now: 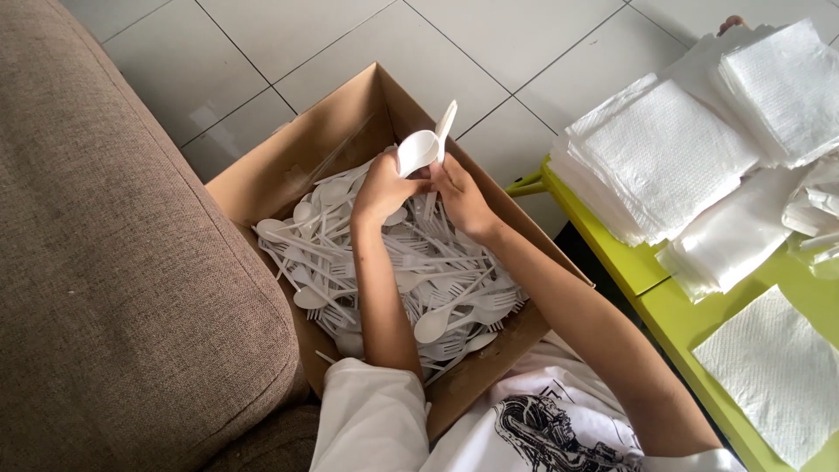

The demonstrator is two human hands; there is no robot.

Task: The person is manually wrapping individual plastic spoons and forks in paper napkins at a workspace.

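I see both forearms reaching forward over the box (262, 179) of cutlery (411, 271). My left hand (382, 188) and right hand (461, 197) meet near its far corner, fingers clenched on a spoon (417, 150) raised above the pile.

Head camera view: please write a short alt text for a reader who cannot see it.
Seen from above, a person's left hand and right hand together hold white plastic cutlery over a cardboard box full of white plastic spoons and forks. A brown sofa is on the left; stacks of white napkins lie on a green table on the right.
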